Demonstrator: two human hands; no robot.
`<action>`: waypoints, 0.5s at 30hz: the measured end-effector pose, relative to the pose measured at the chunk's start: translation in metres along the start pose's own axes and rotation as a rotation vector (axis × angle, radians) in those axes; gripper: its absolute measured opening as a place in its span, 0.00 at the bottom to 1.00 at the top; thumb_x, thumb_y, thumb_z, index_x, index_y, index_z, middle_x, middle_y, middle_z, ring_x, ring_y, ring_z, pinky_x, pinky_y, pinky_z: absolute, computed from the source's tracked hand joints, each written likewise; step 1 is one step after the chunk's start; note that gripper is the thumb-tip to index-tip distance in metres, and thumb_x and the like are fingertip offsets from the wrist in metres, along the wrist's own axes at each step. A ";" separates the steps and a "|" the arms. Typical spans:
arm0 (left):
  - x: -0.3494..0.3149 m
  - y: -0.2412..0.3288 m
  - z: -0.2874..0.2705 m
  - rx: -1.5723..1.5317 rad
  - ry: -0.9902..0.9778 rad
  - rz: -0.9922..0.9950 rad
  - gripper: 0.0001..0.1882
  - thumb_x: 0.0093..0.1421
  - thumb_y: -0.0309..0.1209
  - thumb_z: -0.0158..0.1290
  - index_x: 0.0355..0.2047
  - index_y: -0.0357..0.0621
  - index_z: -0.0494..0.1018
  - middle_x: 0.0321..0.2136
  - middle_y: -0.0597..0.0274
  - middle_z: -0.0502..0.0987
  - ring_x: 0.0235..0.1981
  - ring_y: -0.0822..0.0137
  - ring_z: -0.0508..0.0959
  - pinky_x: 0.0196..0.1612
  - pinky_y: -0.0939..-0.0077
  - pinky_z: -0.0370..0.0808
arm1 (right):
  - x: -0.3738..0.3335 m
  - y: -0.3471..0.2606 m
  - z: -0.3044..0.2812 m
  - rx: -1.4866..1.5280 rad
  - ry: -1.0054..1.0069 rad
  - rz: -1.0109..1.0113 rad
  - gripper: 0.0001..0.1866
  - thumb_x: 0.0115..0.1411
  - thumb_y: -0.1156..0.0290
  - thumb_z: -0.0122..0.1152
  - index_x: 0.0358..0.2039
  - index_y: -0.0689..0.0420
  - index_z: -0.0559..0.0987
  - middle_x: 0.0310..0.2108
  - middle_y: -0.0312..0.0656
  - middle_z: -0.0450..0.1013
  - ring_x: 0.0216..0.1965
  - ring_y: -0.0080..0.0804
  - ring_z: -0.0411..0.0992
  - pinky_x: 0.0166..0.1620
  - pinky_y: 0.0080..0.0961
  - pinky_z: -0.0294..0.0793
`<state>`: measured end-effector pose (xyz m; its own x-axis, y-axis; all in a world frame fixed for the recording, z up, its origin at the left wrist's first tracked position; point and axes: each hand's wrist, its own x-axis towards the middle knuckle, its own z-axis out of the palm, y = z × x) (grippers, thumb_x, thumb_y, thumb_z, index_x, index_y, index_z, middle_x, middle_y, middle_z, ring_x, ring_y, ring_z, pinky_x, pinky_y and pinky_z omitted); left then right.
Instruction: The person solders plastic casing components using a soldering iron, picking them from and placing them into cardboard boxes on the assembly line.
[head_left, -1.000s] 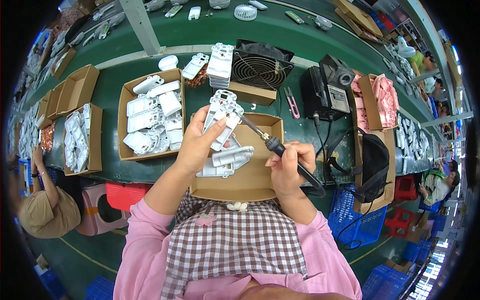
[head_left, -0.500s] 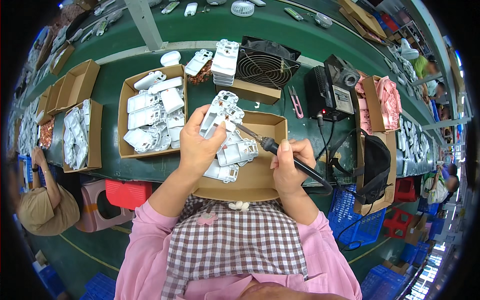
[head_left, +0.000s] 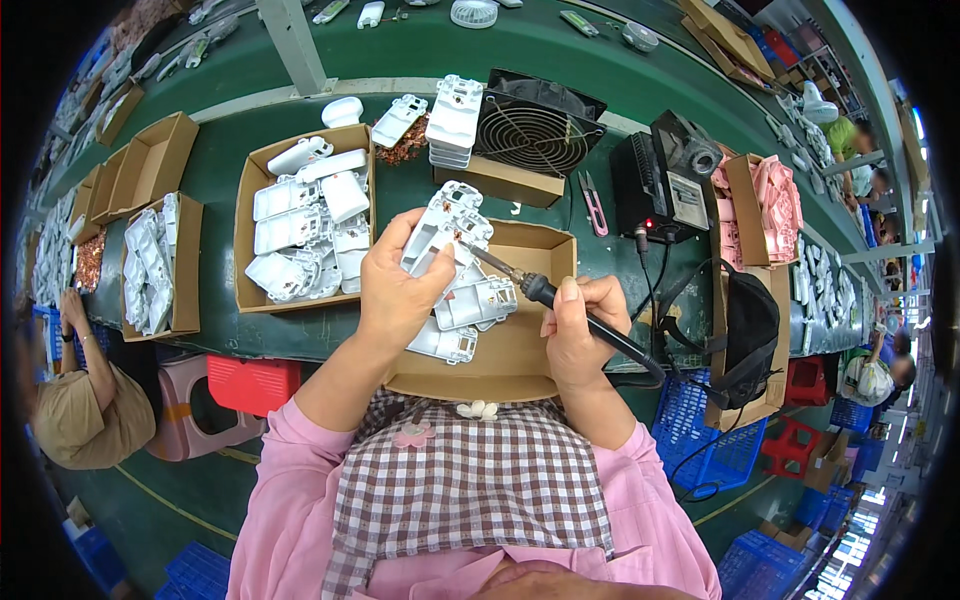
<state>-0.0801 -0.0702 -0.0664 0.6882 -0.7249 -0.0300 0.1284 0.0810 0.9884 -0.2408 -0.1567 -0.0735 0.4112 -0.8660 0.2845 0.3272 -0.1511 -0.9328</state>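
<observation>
My left hand [head_left: 403, 283] grips a white plastic housing [head_left: 448, 218] between thumb and fingers, tilted above a shallow cardboard box. Copper-coloured bits show inside the housing. In my right hand [head_left: 582, 325] is a soldering iron [head_left: 540, 290] with a black handle, its cable trailing right. The iron's metal tip reaches the inside of the housing near my left thumb; whether it touches cannot be made out. Below, more white housings [head_left: 477, 303] lie in the cardboard box [head_left: 520, 355], overlapping one another.
To the left stands a cardboard box [head_left: 243, 235] full of white housings. Behind are a stack of housings [head_left: 453, 115] and a black fan [head_left: 537, 125]. Tweezers [head_left: 593, 205], a black soldering station [head_left: 660, 185] and pink parts [head_left: 775, 200] sit rightward. A co-worker [head_left: 95, 405] is far left.
The view has shifted very slightly. Both hands keep nearly the same pose, with the iron's tip still at the housing.
</observation>
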 end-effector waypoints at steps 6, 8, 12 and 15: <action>0.000 0.003 0.002 -0.006 0.008 -0.001 0.15 0.55 0.21 0.53 0.45 0.36 0.69 0.30 0.64 0.76 0.23 0.80 0.74 0.23 0.83 0.74 | 0.001 0.001 0.003 -0.060 0.019 -0.030 0.10 0.60 0.75 0.54 0.24 0.57 0.63 0.16 0.35 0.64 0.11 0.16 0.60 0.14 0.12 0.59; -0.001 0.002 0.000 -0.010 0.001 -0.011 0.15 0.55 0.21 0.53 0.45 0.36 0.69 0.30 0.64 0.76 0.23 0.80 0.74 0.23 0.83 0.74 | 0.000 0.001 0.000 -0.015 0.029 -0.018 0.09 0.59 0.77 0.54 0.25 0.58 0.64 0.17 0.36 0.65 0.13 0.15 0.61 0.16 0.13 0.60; -0.001 0.001 -0.001 0.015 -0.010 -0.026 0.16 0.55 0.21 0.53 0.44 0.36 0.69 0.30 0.63 0.76 0.23 0.79 0.74 0.23 0.84 0.74 | 0.000 0.001 -0.001 0.067 0.050 -0.003 0.08 0.59 0.79 0.54 0.26 0.59 0.64 0.18 0.37 0.67 0.14 0.15 0.62 0.17 0.13 0.61; -0.001 0.001 -0.001 0.070 -0.028 -0.003 0.16 0.54 0.21 0.54 0.44 0.36 0.69 0.30 0.63 0.76 0.23 0.80 0.74 0.23 0.84 0.74 | 0.001 -0.001 0.000 0.075 0.048 0.005 0.08 0.59 0.79 0.54 0.26 0.59 0.64 0.18 0.37 0.67 0.14 0.15 0.62 0.17 0.13 0.61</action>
<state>-0.0802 -0.0687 -0.0656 0.6677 -0.7438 -0.0302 0.0801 0.0315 0.9963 -0.2407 -0.1567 -0.0719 0.3725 -0.8888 0.2668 0.3888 -0.1116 -0.9146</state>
